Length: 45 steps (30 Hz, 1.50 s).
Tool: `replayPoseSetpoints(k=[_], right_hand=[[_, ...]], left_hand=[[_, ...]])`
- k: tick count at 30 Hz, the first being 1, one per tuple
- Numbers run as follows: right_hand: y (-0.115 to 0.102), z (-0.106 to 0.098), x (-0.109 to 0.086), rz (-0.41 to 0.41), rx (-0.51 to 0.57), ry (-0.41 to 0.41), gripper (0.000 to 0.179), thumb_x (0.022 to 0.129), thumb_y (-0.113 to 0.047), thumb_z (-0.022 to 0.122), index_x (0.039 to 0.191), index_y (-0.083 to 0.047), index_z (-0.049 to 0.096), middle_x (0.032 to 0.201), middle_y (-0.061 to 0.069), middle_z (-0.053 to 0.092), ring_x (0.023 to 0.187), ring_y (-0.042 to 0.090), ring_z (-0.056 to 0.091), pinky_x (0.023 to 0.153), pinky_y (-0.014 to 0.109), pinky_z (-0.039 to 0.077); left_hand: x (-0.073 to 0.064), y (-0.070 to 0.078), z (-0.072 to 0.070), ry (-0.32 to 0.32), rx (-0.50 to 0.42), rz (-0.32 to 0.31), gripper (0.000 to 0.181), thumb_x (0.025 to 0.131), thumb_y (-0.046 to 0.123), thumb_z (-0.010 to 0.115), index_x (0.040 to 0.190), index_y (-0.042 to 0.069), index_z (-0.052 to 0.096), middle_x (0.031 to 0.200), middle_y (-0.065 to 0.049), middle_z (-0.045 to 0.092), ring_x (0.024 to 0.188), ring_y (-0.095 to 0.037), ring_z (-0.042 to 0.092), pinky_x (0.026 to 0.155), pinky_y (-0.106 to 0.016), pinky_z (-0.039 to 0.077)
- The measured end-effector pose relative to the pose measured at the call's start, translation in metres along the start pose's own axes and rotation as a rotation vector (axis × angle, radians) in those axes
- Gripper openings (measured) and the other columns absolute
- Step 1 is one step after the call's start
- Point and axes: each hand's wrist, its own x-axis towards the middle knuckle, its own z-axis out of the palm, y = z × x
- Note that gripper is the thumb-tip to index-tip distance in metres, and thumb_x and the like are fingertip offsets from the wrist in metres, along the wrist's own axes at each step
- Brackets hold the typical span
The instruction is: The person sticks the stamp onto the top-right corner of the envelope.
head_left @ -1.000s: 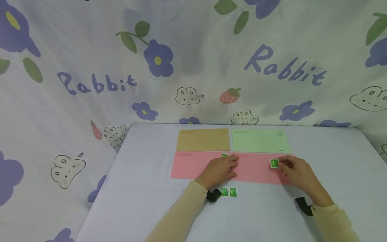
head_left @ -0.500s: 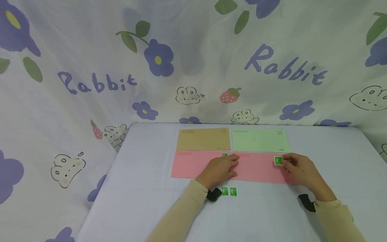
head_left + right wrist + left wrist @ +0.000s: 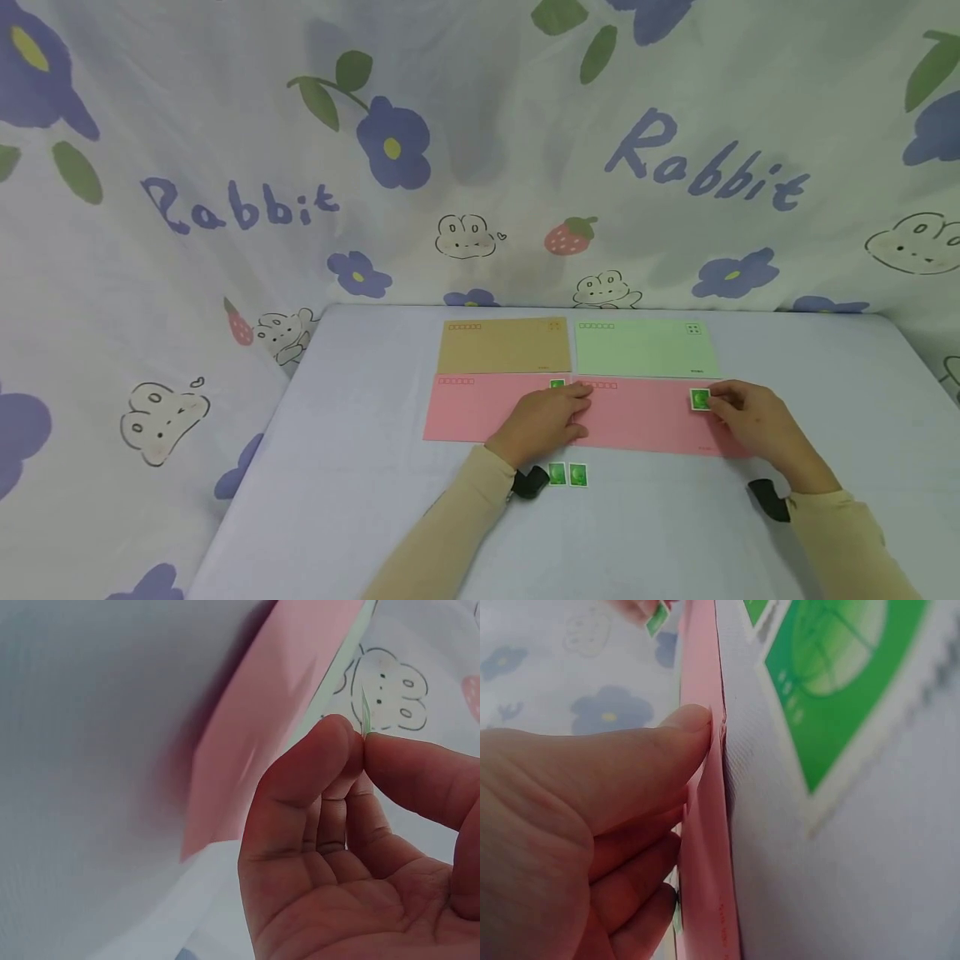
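Observation:
My right hand (image 3: pixel 757 423) pinches a green stamp (image 3: pixel 699 400) between thumb and fingers, over the top right corner of the right pink envelope (image 3: pixel 637 425). The right wrist view shows the stamp edge-on (image 3: pixel 366 716) at the fingertips, with the pink envelope below it. My left hand (image 3: pixel 538 423) rests on the two pink envelopes where they meet, and its thumb presses near the lower edge in the left wrist view. The left pink envelope (image 3: pixel 465 417) bears a green stamp (image 3: pixel 557 384) in its top right corner, partly hidden by that hand.
Behind the pink envelopes lie a brown envelope (image 3: pixel 502 346) and a light green envelope (image 3: pixel 645 350), each with a printed stamp box. Two loose green stamps, one left (image 3: pixel 557 474) and one right (image 3: pixel 577 475), lie on the white tablecloth (image 3: pixel 337 483) by my left wrist.
My right hand has moved rightward and slightly away from me with the stamp, to the right pink envelope's top right corner. The left hand has stayed in place.

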Motion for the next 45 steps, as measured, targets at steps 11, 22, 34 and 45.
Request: replayPoseSetpoints(k=[11,22,34,45], right_hand=[[0.008,-0.007,0.008,0.020,-0.027,-0.013,0.043,0.103,-0.019,0.052,0.129,0.015,0.053,0.116,0.031,0.062,0.101,0.040,0.057,0.084,0.054,0.050],[0.013,-0.010,0.015,0.032,-0.011,-0.031,0.042,0.103,-0.017,0.052,0.128,0.017,0.053,0.107,0.024,0.067,0.094,0.031,0.062,0.076,0.040,0.051],[0.012,-0.014,0.019,0.091,0.041,-0.073,0.043,0.103,-0.015,0.050,0.130,0.019,0.049,0.100,0.019,0.068,0.088,0.025,0.064,0.068,0.032,0.052],[0.009,-0.013,0.024,0.078,-0.009,-0.059,0.039,0.101,-0.011,0.051,0.126,0.019,0.050,0.103,0.027,0.064,0.081,0.022,0.064,0.066,0.031,0.055]], left_hand=[[-0.001,0.000,0.001,-0.005,-0.036,-0.017,0.052,0.098,0.035,0.066,0.144,0.013,0.057,0.156,0.007,0.043,0.145,-0.007,0.035,0.114,-0.028,0.036],[-0.002,0.000,0.000,-0.006,-0.051,-0.023,0.052,0.098,0.035,0.066,0.144,0.013,0.057,0.156,0.008,0.043,0.145,-0.006,0.035,0.113,-0.029,0.037],[-0.002,0.001,0.000,0.003,-0.053,-0.025,0.052,0.098,0.034,0.067,0.144,0.014,0.057,0.156,0.008,0.043,0.144,-0.006,0.035,0.114,-0.028,0.036],[-0.001,0.001,0.001,0.010,-0.046,-0.021,0.052,0.097,0.034,0.068,0.143,0.013,0.058,0.155,0.007,0.045,0.143,-0.007,0.038,0.113,-0.028,0.037]])
